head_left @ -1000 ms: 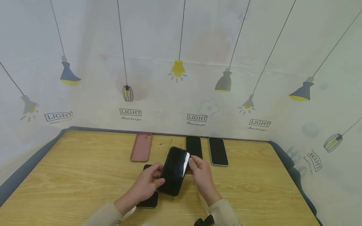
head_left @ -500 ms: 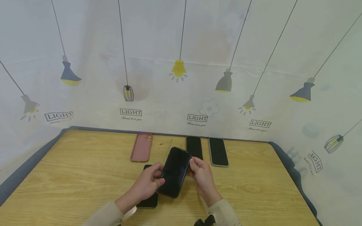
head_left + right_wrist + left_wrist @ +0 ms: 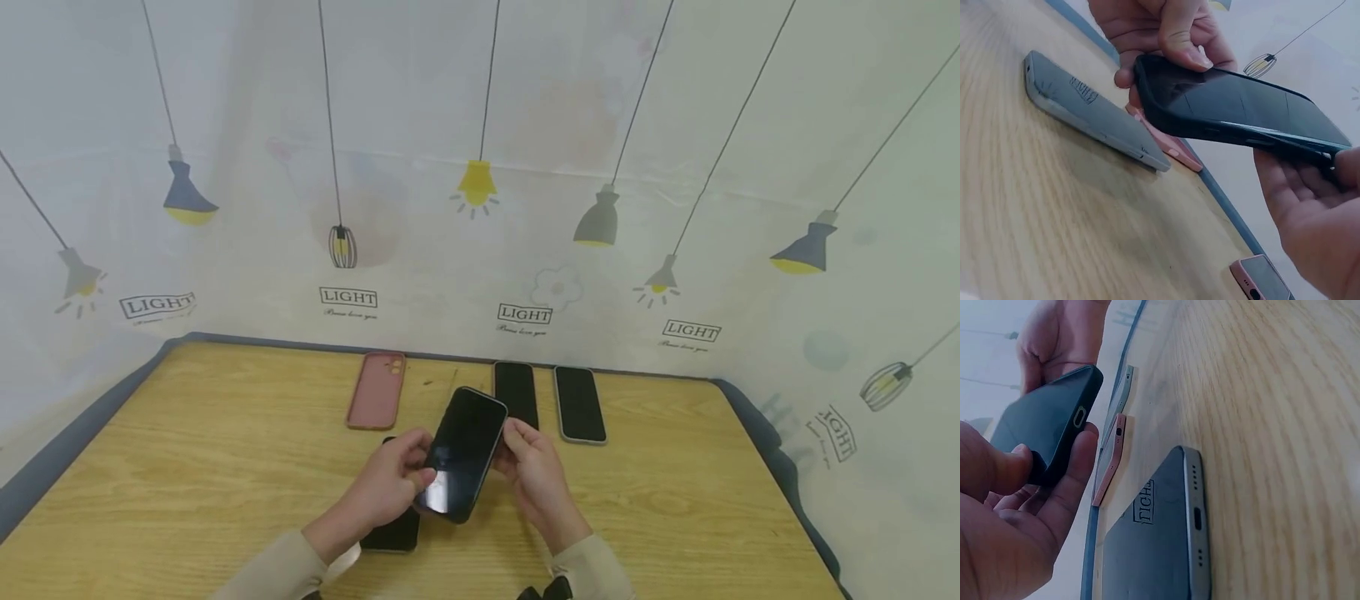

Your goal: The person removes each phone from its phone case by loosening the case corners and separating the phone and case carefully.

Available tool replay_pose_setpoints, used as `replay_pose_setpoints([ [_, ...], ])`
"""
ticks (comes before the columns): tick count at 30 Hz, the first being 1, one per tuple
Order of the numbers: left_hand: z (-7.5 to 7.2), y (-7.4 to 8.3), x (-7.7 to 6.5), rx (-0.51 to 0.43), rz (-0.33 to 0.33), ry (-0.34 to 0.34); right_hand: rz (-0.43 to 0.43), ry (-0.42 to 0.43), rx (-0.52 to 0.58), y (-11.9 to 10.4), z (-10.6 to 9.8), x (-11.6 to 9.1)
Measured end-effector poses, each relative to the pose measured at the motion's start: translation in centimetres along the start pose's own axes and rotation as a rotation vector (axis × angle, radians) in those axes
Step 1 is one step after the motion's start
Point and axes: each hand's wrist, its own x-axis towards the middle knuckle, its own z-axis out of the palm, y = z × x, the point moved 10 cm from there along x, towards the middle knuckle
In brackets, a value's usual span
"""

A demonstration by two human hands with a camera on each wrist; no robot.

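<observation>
Gripping the black phone (image 3: 463, 452) by its edges, both hands' fingers (image 3: 420, 477) curl above the table (image 3: 187, 467).

From our head we look down the bench (image 3: 187, 467); both wrist views skim it closely, sharing the held phone (image 3: 461, 454).

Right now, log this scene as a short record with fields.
held item: black phone, screen up, tilted above the table
left hand: grips its lower left edge
right hand: grips its right edge
under the left hand: dark phone flat on the wooden table
far edge: pink case, two dark phones
</observation>
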Motion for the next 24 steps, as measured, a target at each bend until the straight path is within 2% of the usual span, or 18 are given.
replay_pose_setpoints([
  [5, -0.5, -0.1, 0.0, 0.004, -0.021, 0.024, 0.008, -0.092, -0.01, 0.3, 0.4, -0.3],
  [13, -1.1, -0.1, 0.4, -0.017, -0.023, 0.059, 0.07, -0.368, -0.258, 2.1, 2.2, -1.6],
  [18, -1.1, 0.1, 0.7, -0.06, -0.034, 0.058, 0.072, -0.43, -0.288, 2.7, 2.9, -2.1],
  [24, -1.1, 0.5, 0.8, -0.061, -0.016, 0.045, 0.067, -0.443, -0.281, 2.8, 3.3, -2.3],
])
